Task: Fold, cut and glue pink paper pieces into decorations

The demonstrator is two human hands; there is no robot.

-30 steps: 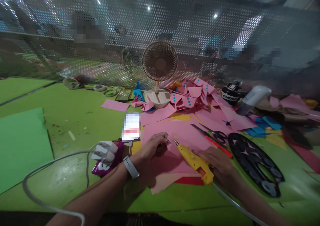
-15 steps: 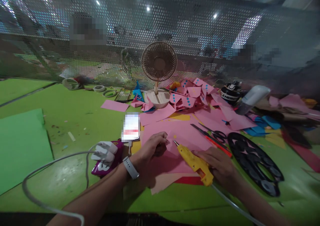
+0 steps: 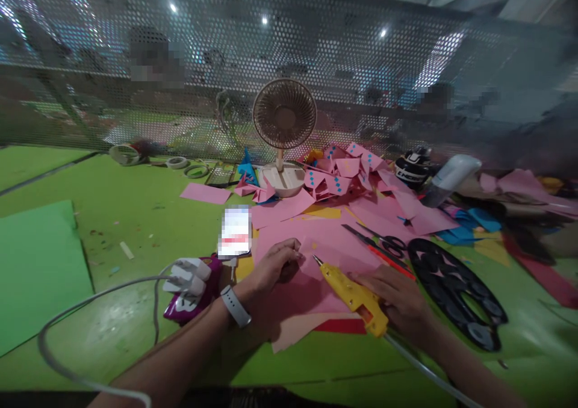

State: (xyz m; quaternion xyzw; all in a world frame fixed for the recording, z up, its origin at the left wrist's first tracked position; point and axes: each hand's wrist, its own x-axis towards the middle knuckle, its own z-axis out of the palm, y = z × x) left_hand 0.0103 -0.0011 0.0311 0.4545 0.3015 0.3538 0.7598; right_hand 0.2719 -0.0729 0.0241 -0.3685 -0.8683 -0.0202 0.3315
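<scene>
My left hand (image 3: 280, 263), with a grey band on the wrist, is closed over the pink paper (image 3: 332, 233), thumb and fingertips pressed together. Whatever they pinch, if anything, is too small to make out. To its right, my right hand (image 3: 397, 290) grips a yellow glue gun (image 3: 343, 284) along its side. The gun's metal nozzle points up and left, a short way from my left fingertips. A pale cord leads from the gun toward the lower right. Beneath the pink sheets, pale and red paper edges show.
Scissors (image 3: 395, 247) and a black palette (image 3: 456, 293) lie to the right. A phone (image 3: 235, 230) and a purple power strip (image 3: 212, 287) with white plugs sit left. Behind stand a fan (image 3: 284, 116), folded pink paper pieces (image 3: 347, 167) and a bottle (image 3: 454, 176).
The view has shifted very slightly. Both hands and the glue gun stay nearly where they were.
</scene>
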